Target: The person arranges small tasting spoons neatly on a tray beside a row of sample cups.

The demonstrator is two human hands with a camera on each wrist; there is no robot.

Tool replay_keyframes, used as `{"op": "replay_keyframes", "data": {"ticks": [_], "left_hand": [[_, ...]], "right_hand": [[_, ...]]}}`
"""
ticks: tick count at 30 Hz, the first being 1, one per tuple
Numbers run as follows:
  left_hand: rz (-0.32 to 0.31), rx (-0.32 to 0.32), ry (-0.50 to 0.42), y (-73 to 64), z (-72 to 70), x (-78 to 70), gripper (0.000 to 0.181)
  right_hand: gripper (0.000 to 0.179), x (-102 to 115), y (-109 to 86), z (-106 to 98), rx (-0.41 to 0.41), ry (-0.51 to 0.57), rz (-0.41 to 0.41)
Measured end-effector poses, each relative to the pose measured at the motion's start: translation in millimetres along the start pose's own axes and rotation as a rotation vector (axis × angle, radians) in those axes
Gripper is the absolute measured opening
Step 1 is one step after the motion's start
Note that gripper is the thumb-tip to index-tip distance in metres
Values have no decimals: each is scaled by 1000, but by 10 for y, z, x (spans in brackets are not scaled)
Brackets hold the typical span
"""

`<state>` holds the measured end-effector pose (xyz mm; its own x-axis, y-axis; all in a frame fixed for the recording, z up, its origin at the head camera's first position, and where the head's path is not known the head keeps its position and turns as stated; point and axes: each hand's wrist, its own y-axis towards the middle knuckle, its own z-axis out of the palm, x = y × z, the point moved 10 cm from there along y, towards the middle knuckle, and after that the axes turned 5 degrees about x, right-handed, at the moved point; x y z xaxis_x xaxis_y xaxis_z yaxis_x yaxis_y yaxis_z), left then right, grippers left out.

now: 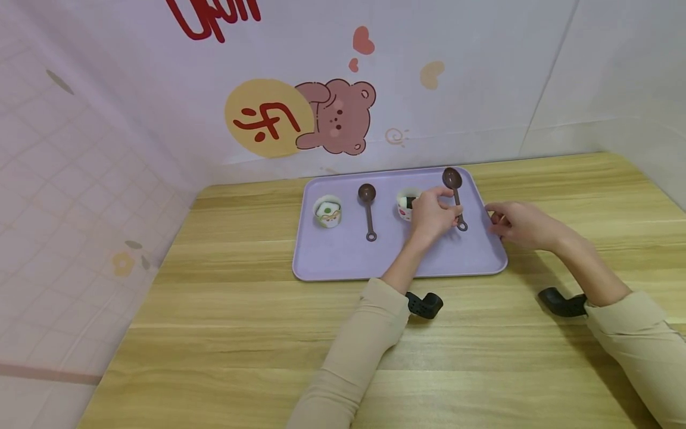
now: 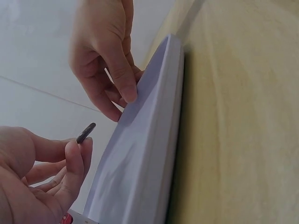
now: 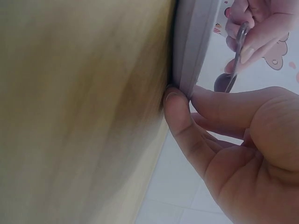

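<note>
My left hand (image 1: 433, 215) pinches the handle of a brown round-bowled measuring spoon (image 1: 452, 178) over the right part of a lilac tray (image 1: 348, 256). In the left wrist view, the handle's ringed end (image 2: 86, 132) shows between thumb and fingers, raised off the tray. My right hand (image 1: 522, 225) grips the tray's right rim, thumb and fingertip on either side of the edge (image 3: 194, 51) in the right wrist view. Partly behind the left hand stands a small patterned cup (image 1: 404, 210) with white and black contents. A second brown measuring spoon (image 1: 367, 194) lies further left on the tray.
At the tray's left end stands another small cup (image 1: 328, 212) with white and green contents. The tray sits on a wood-grain table (image 1: 225, 310), near a back wall covering (image 1: 471, 119) printed with a bear. Black wrist mounts (image 1: 425, 305) stick out from both wrists.
</note>
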<state>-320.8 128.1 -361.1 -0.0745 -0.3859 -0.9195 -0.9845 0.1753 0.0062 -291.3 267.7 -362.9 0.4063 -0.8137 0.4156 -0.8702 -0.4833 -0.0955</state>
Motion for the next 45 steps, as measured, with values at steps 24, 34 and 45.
{"op": "replay_keyframes", "data": {"ticks": [24, 34, 45], "left_hand": [[27, -46, 358, 67, 139, 46, 31], [-7, -56, 383, 41, 147, 72, 28], [3, -74, 437, 21, 123, 54, 26]], "right_hand": [[25, -7, -4, 0, 3, 6, 0], [25, 19, 8, -8, -1, -9, -6], [22, 37, 1, -16, -3, -1, -10]]}}
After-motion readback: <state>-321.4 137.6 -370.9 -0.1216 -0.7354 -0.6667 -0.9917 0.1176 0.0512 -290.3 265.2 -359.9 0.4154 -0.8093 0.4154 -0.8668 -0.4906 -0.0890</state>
